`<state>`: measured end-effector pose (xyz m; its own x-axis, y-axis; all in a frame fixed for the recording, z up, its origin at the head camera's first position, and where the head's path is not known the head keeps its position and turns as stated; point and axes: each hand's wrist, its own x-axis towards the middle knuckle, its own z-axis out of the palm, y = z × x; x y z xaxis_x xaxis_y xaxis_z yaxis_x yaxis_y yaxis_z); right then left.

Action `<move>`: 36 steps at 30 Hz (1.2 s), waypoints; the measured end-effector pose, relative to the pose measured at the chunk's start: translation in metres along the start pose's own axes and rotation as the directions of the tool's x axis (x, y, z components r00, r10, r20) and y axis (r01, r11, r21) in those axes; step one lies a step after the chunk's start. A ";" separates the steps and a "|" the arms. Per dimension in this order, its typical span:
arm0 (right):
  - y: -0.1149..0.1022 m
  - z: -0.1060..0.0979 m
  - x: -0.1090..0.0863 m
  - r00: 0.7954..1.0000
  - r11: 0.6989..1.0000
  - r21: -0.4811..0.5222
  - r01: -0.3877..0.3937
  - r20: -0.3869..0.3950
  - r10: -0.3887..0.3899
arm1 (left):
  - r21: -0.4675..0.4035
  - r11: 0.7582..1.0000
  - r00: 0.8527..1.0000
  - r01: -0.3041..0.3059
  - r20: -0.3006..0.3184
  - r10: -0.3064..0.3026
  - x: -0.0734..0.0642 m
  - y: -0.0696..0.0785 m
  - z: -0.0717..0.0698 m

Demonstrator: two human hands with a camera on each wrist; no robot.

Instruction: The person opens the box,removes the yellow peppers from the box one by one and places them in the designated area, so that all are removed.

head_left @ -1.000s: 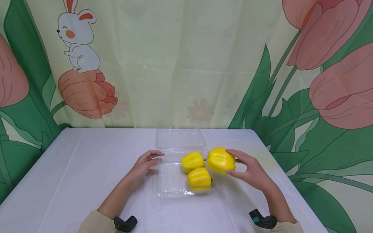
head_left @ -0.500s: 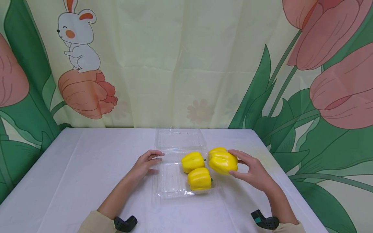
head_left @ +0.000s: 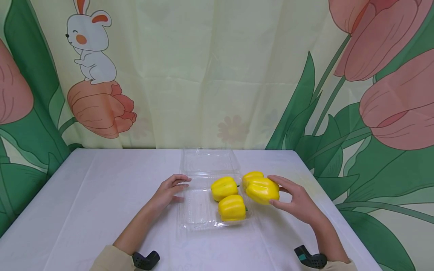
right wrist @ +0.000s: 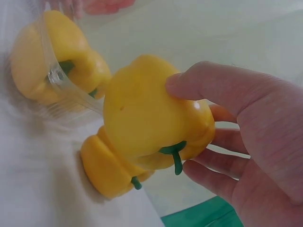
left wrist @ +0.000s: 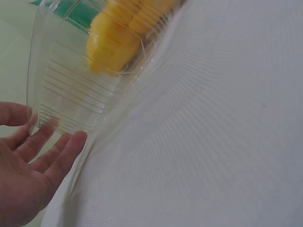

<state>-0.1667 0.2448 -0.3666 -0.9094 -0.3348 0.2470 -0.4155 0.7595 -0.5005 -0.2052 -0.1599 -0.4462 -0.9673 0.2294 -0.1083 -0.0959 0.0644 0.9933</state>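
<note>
In the head view my right hand (head_left: 296, 199) holds a yellow bell pepper (head_left: 262, 191) between thumb and fingers, just right of a clear plastic clamshell box (head_left: 200, 214). The right wrist view shows this pepper's green stem (right wrist: 176, 158) facing down, above another yellow bell pepper (right wrist: 106, 170) on the table. Two more yellow bell peppers, one farther back (head_left: 225, 189) and one nearer (head_left: 232, 207), lie in the right part of the box. Relaxed fingers of my left hand (head_left: 172, 190) touch the box's left wall, as the left wrist view (left wrist: 35, 163) also shows.
The box's clear lid (head_left: 210, 162) lies folded back toward the far edge of the white-covered table (head_left: 112, 195). A printed curtain (head_left: 193, 67) with a rabbit and tulips hangs behind.
My right hand has moved slightly right and nearer with its pepper, showing more of the pepper behind. The left hand and the box stay where they were.
</note>
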 end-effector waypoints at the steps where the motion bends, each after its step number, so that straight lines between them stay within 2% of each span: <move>1: 0.000 0.000 0.000 1.000 1.000 0.000 -0.001 0.000 0.001 | 0.000 1.000 1.000 -0.002 0.001 0.002 0.000 0.000 0.000; 36: 0.014 0.001 -0.009 0.997 0.998 0.008 -0.055 0.046 0.054 | -0.002 1.000 1.000 0.009 -0.011 -0.009 0.000 0.000 0.000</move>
<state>-0.1639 0.2581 -0.3767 -0.9306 -0.3185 0.1805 -0.3651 0.7724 -0.5197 -0.2053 -0.1595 -0.4459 -0.9689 0.2182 -0.1165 -0.1047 0.0648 0.9924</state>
